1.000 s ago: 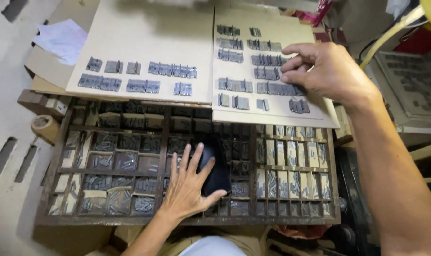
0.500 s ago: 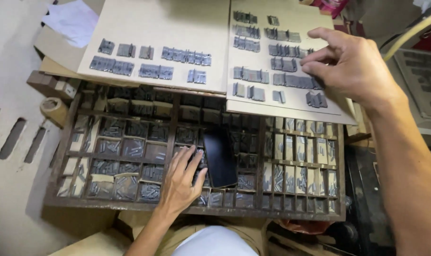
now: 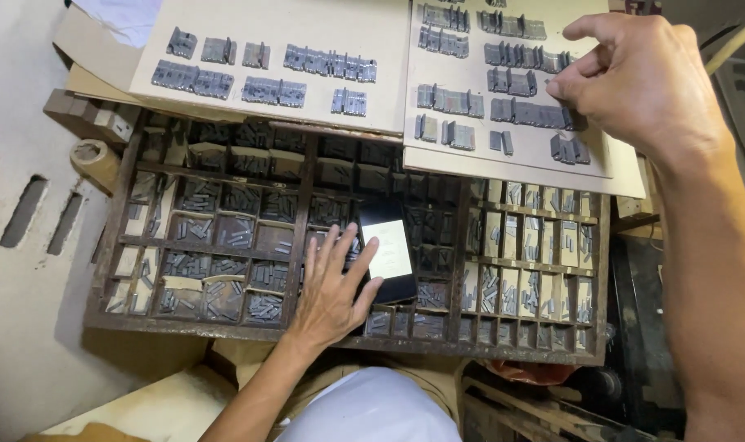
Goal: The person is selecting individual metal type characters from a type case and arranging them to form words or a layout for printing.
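Across the top right of the head view, the right hand (image 3: 643, 82) is reaching over the right-hand cardboard sheet (image 3: 471, 168), its fingertips (image 3: 559, 88) pressed close together and touching a short row of small grey metal blocks (image 3: 530, 115). That row is running left to right across the sheet, so its long axis is lying crosswise to the reaching fingers, and the right hand is sitting right on it while the left hand (image 3: 331, 290) is lying well apart, lower down and toward the middle. Whether the right fingertips are actually pinching a block or only resting on the row is hard to say, since the fingers are covering the spot. The left hand is lying flat with its fingers spread over the wooden tray (image 3: 348, 340) of small compartments, its fingertips touching the left edge of a phone (image 3: 387, 255) that is resting upright on the tray with its screen lit. A second cardboard sheet (image 3: 266, 33), to the left, is carrying more rows of grey blocks, and both sheets are overlapping the far edge of the tray and hiding the compartments beneath. The right forearm is blocking part of the tray's right side, and a roll of tape (image 3: 94, 160) is sitting just beside the tray's left corner.
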